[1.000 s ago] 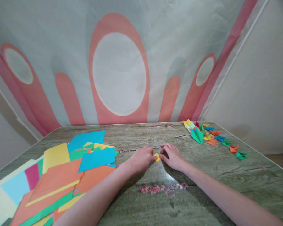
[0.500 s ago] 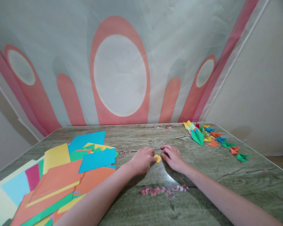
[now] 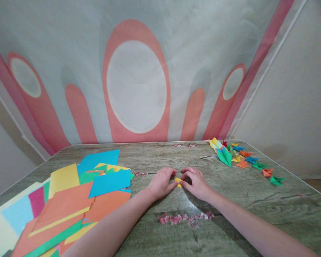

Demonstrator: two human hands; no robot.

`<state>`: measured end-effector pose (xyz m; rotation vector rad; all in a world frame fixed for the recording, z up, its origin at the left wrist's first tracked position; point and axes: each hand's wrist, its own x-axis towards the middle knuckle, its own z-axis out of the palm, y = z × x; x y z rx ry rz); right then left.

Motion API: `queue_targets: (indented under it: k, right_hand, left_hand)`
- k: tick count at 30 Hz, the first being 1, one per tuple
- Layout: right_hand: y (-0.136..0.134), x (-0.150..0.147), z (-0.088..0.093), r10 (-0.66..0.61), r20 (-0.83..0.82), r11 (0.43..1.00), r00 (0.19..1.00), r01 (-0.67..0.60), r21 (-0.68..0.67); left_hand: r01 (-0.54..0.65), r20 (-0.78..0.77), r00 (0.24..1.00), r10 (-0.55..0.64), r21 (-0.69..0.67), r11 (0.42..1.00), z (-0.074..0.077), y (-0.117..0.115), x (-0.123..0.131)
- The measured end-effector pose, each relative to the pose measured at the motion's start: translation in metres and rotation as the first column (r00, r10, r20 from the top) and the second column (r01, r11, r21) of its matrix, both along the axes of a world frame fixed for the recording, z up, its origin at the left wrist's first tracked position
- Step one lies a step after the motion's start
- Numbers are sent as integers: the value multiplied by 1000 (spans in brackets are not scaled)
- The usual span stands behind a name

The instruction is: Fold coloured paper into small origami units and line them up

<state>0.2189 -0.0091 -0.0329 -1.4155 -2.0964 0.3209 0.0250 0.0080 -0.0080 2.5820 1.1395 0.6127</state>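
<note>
A small folded yellow paper piece [image 3: 178,181] lies on the wood-grain table [image 3: 246,200] near its middle. My left hand [image 3: 162,183] pinches its left side with curled fingers. My right hand [image 3: 195,182] pinches its right side, fingertips pressed on the paper. Most of the piece is hidden between the two hands.
A spread of coloured paper sheets [image 3: 66,200] covers the table's left part. Several small folded paper figures [image 3: 239,159] sit at the back right. Pink flower print [image 3: 184,217] marks the tabletop near my forearms. A patterned cloth [image 3: 136,85] hangs behind the table.
Both hands have closed in slightly on the yellow piece, so less of it shows. The view has shifted a little.
</note>
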Motion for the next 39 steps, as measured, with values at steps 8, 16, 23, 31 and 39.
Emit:
queue_targets:
  k: [8, 16, 23, 31, 39]
  right_hand:
    - [-2, -1, 3, 11, -22, 1000, 1000, -11, -8]
    - [-4, -4, 4, 38, -47, 999, 998, -39, -5]
    - [-6, -4, 7, 67, -26, 998, 997, -67, -20]
    - [-2, -3, 3, 80, -96, 995, 992, -85, -45]
    - [-3, -4, 2, 100, -130, 995, 986, -100, 6]
  left_hand:
    - [56, 70, 996, -55, -9, 998, -3, 3, -2]
    - [93, 107, 990, -88, -38, 995, -2, 5, -3]
    - [83, 124, 990, -72, -84, 993, -3, 5, -2]
    - [114, 178, 980, -85, -159, 981, -5, 3, 0]
    - [153, 317, 944, -94, -166, 974, -5, 6, 1]
